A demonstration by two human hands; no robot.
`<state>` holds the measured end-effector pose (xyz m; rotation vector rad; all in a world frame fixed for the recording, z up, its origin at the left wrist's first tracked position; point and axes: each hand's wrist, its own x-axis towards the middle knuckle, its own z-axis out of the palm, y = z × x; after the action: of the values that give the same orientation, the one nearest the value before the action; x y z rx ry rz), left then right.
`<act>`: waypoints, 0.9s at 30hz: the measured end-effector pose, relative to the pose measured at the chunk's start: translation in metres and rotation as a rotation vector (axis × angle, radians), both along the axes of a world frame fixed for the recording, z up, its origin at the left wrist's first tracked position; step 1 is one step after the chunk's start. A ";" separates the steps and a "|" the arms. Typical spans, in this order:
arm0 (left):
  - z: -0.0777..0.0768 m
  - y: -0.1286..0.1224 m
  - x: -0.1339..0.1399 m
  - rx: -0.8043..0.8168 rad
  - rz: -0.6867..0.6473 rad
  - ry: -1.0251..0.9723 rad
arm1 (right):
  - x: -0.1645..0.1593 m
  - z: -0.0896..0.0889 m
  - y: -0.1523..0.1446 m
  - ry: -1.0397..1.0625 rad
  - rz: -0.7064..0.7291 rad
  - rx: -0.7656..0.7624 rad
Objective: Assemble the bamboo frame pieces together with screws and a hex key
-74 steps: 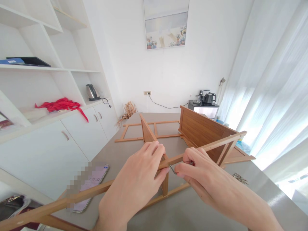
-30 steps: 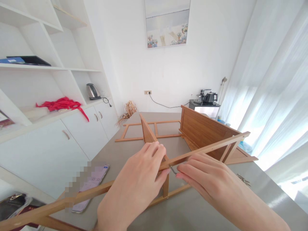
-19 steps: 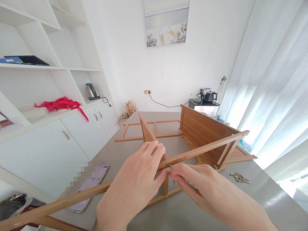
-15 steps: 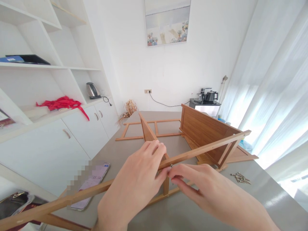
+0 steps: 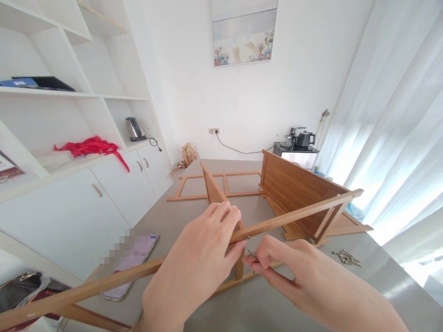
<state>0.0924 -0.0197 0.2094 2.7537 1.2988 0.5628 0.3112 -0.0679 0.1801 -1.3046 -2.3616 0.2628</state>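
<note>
My left hand (image 5: 197, 258) is wrapped around a long wooden rail (image 5: 294, 216) where it meets a wooden panel (image 5: 215, 182). Its thumb lies just under the rail, close to a small metal bolt (image 5: 247, 237) whose head sticks out of the wood. In my right hand (image 5: 290, 263), thumb and fingers pinch a thin metal hex key (image 5: 252, 254). The key's tip is slightly below the bolt and apart from it; the rest of it is hidden by the fingers.
Several loose bolts (image 5: 347, 258) lie on the grey table (image 5: 277, 299) at right. A larger wooden panel (image 5: 304, 193) stands behind the rail. Another slatted frame (image 5: 224, 184) lies at the back. To the left a phone (image 5: 138, 263) rests partly behind the rail.
My right hand has drawn back slightly down and right from the bolt, uncovering the bolt head and the hex key. My left hand keeps its hold on the frame.
</note>
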 end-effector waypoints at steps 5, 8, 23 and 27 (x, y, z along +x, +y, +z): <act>-0.002 0.001 0.000 0.021 0.002 0.015 | 0.009 0.001 -0.002 0.033 -0.046 0.070; -0.002 0.001 0.000 0.023 0.010 0.018 | 0.012 0.003 0.001 0.025 -0.029 0.116; -0.001 0.002 0.000 0.015 0.007 0.021 | 0.013 0.008 0.007 -0.031 0.085 0.224; 0.000 0.000 0.000 0.012 0.012 0.025 | 0.012 0.009 0.008 -0.023 0.094 0.238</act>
<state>0.0923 -0.0197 0.2092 2.7732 1.3229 0.5401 0.3233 -0.0596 0.1886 -1.0929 -2.3908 -0.0068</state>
